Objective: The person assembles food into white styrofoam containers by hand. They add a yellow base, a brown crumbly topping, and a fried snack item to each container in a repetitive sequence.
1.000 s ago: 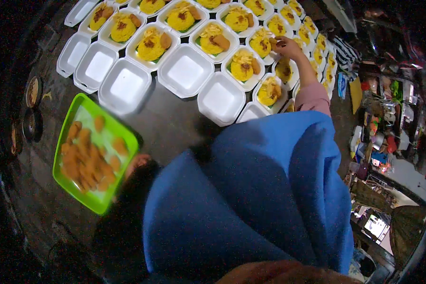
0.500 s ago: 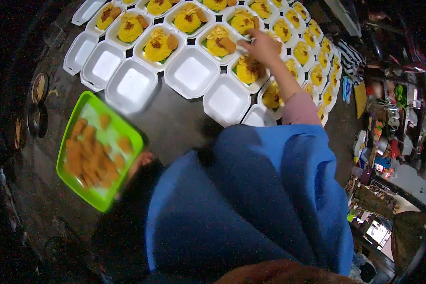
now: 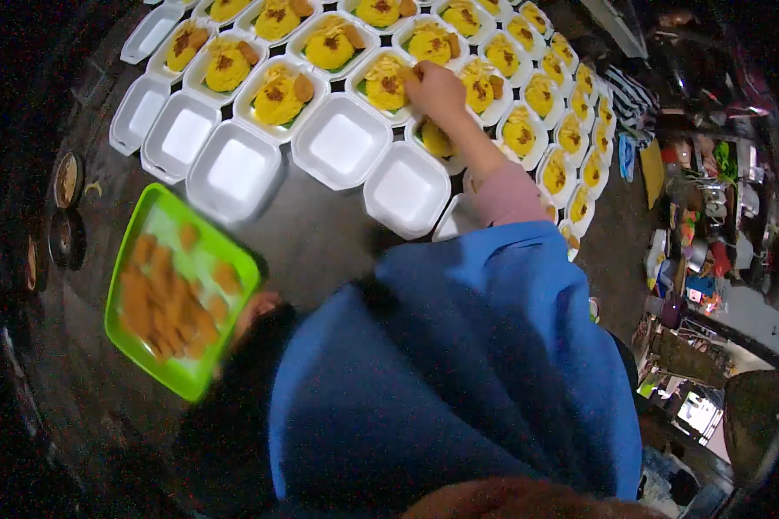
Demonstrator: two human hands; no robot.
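Observation:
My left hand (image 3: 258, 310) grips the near right edge of a bright green rectangular tray (image 3: 123, 298), its fingers partly under it. Several brown fried nuggets (image 3: 169, 298) lie on the tray's white bottom. Ahead, my right hand (image 3: 439, 93) reaches over the right side of a white foam box of yellow rice (image 3: 383, 85). Its fingers are pinched at a fried nugget there, which they mostly cover. Beneath my right wrist, another box of yellow rice (image 3: 434, 137) is partly hidden.
Rows of foam boxes with yellow rice, brown topping and nuggets spread ahead and right. Several bare boxes (image 3: 342, 138) line the near side. Round dishes (image 3: 67, 180) stand at the far left on the dark floor (image 3: 307, 229). Shelves with household goods (image 3: 710, 233) are at the right.
My right hand has moved slightly left, onto the nugget in the rice box. The view has shifted a little. My left hand still holds the green tray.

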